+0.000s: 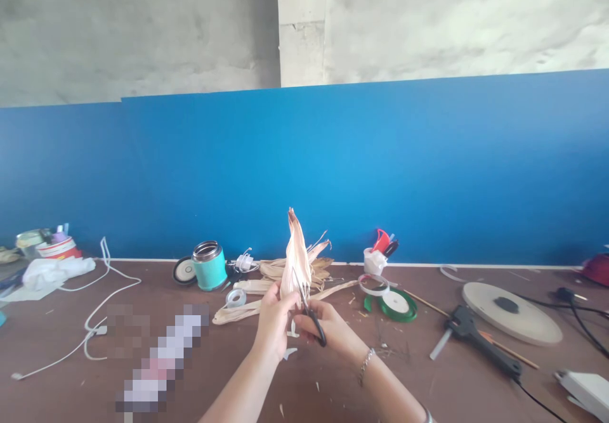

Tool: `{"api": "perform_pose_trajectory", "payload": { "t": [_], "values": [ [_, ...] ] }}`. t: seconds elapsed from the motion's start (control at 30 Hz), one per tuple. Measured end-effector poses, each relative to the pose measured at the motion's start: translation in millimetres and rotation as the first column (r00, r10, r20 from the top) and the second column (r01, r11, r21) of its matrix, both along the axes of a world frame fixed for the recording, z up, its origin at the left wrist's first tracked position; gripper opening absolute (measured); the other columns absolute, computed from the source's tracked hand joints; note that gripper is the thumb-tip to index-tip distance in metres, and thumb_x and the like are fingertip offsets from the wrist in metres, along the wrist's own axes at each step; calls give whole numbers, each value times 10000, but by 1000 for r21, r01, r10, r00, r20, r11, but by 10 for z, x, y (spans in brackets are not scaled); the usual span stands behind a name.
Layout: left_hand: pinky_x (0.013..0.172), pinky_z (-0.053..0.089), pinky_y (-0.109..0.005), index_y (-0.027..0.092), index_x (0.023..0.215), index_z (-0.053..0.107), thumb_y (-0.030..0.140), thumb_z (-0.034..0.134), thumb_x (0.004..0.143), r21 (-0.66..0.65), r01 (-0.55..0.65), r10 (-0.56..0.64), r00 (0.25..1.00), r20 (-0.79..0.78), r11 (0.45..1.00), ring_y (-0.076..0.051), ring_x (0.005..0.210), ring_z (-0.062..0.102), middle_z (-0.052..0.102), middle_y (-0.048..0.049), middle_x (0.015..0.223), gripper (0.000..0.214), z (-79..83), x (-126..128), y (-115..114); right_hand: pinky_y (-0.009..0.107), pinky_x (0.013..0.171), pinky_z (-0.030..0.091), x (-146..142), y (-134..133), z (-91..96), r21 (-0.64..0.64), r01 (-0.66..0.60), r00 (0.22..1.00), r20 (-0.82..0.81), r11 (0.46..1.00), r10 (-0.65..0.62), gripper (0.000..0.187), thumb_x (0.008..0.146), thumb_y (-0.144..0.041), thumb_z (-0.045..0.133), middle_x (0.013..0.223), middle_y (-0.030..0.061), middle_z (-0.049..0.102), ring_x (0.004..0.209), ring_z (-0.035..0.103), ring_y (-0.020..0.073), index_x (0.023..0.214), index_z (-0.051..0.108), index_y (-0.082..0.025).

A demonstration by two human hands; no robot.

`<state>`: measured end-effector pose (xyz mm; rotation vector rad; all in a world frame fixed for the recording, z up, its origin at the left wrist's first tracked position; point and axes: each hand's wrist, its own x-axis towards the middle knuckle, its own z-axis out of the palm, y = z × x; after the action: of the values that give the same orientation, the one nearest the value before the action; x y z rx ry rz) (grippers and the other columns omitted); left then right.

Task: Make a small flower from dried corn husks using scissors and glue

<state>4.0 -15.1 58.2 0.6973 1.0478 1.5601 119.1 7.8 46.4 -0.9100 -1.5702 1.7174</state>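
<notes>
A dried corn husk (295, 255), pale with a brown tip, stands upright in my left hand (273, 314), whose fingers are closed round its lower end. My right hand (328, 328) grips black-handled scissors (314, 323); their blades point up and lie against the husk's lower part. Whether the blades are parted I cannot tell. Behind my hands lies a pile of more dried husks (273, 271), with one long husk (238, 312) stretching to the left. Small husk scraps (291, 352) are scattered on the table below my hands.
Left of the husks stand a turquoise flask (209, 267) and a tape roll (236, 298). On the right are a green ribbon spool (398, 305), a white cup (375, 260), a hot glue gun (480, 340) and a round lid-like disc (528, 318). A white cable (90, 315) trails at left.
</notes>
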Motion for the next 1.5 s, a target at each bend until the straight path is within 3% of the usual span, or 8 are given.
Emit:
{"api": "perform_pose_trajectory", "payload": {
  "t": [0.3,0.67,0.87,1.2,1.5],
  "values": [
    [498,425,-241,147,914,591,170,655,573,7,-60,59,998,17,998,-125,503,540,624,2,617,348,46,6,-9,202,433,245,-20,6,-17,45,35,999,30,998,-37,297,632,-390,702,440,-94,402,424,321,54,699,535,-154],
    [532,385,-225,159,878,589,162,626,560,40,-124,126,991,-44,991,-120,556,537,609,13,642,320,-32,-39,41,188,425,238,-21,-16,-28,43,71,991,114,997,-75,165,679,-287,637,451,-78,441,422,362,54,716,565,-144],
    [534,386,-226,163,877,584,156,613,571,44,-110,113,992,-52,993,-117,553,530,598,21,629,308,-18,-33,32,185,412,229,-6,-25,-2,16,15,1000,25,1000,-15,200,646,-300,660,465,-81,444,414,358,49,708,557,-140],
    [581,427,-227,151,943,576,131,620,597,59,-88,88,996,-8,994,-126,621,575,659,-16,720,349,3,-46,27,182,400,237,2,-11,-18,71,11,996,83,997,-17,167,681,-298,609,451,-71,448,408,382,57,689,557,-139],
    [551,418,-223,151,915,577,149,653,600,90,-56,53,998,30,994,-104,557,538,638,-4,673,324,0,-59,31,177,390,236,-16,-2,-18,95,36,995,92,995,-45,215,671,-337,645,437,-78,439,392,367,51,672,551,-143]
  ]
}}
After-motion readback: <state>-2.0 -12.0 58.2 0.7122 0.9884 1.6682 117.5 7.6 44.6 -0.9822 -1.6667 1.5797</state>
